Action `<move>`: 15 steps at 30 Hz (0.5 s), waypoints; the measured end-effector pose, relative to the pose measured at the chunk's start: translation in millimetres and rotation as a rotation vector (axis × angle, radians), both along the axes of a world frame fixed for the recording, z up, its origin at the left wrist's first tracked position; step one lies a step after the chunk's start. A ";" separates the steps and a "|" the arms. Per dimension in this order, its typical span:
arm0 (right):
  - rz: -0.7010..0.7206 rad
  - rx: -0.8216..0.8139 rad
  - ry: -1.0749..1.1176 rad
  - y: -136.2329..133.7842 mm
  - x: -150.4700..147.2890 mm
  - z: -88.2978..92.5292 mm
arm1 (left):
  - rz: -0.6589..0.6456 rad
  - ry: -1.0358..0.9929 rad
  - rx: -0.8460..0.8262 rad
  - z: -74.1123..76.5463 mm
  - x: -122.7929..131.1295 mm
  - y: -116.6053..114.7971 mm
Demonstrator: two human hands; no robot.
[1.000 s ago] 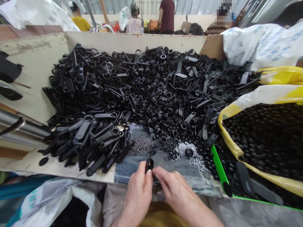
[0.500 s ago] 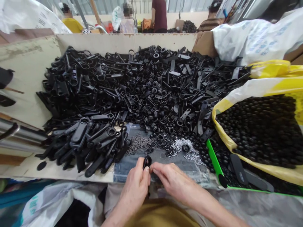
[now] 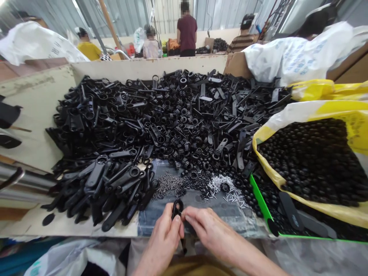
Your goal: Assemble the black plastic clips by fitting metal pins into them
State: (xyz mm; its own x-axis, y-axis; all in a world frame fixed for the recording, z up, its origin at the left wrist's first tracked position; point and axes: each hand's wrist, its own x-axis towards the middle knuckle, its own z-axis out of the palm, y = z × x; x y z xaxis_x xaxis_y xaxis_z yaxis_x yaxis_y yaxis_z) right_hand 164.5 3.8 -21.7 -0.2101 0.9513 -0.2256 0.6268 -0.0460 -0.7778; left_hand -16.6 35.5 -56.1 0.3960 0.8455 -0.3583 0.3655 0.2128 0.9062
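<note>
At the bench edge (image 3: 86, 230), black plastic piece (image 3: 176, 209), half hidden by hands (image 3: 162, 241)

Ribbed grey metal sheeting (image 3: 129, 17) walls the far side of the workshop, above a low cream wall (image 3: 218, 35); a slanted wooden post (image 3: 107, 23) crosses it, and the light is even and pale. A person in a maroon shirt (image 3: 186, 34) stands there; a scuffed cream board (image 3: 149, 65) closes off the foreground.

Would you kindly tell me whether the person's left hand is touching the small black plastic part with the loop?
Touching: the head view shows the left hand pinching the black plastic part, its loop standing above the thumb.
</note>
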 end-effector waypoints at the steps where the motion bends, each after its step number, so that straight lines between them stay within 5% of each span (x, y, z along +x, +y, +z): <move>1: 0.000 -0.016 0.000 -0.2 -0.5 -0.2 | 0.006 0.006 0.001 -1.3 -0.2 -0.1; 10: 0.078 -0.068 -0.322 3.0 -8.2 10.0 | 0.083 0.030 0.048 -11.7 3.0 -2.3; 15: -0.021 -0.023 -0.056 -2.9 -1.8 -1.9 | 0.014 -0.001 -0.014 -11.7 2.5 0.9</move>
